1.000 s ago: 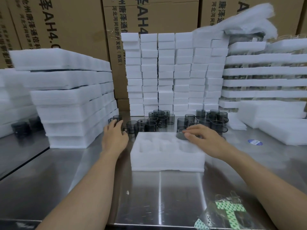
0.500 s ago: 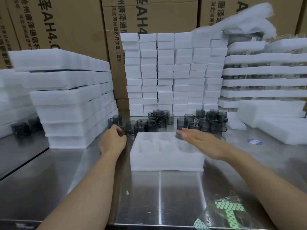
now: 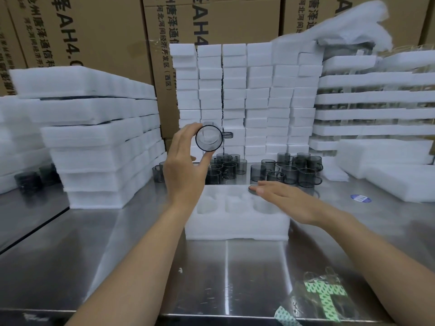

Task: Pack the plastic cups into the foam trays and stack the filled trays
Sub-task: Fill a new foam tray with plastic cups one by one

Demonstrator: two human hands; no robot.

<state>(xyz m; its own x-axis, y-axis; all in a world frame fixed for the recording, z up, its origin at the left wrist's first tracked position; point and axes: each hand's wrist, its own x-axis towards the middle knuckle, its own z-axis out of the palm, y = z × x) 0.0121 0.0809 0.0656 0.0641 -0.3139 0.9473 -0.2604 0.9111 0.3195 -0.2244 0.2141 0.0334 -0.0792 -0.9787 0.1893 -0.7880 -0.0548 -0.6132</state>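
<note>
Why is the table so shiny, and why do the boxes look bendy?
Head view: the steel table reflects the room light as pale streaks. Head view: the wide-angle lens bows the cardboard boxes and tilts the foam tray stacks near the edges.

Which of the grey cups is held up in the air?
The cup in the left hand, its round end facing the camera; the clustered cups stand on the table behind the foam tray.

1. A smoky clear cup (image 3: 209, 139) is up in the air, mouth facing the camera, handle pointing right.
2. The white foam tray (image 3: 235, 229) lies flat on the desk (image 3: 226, 267), its near pockets empty.
3. More cups (image 3: 286, 171) stand upright just behind it.
</note>
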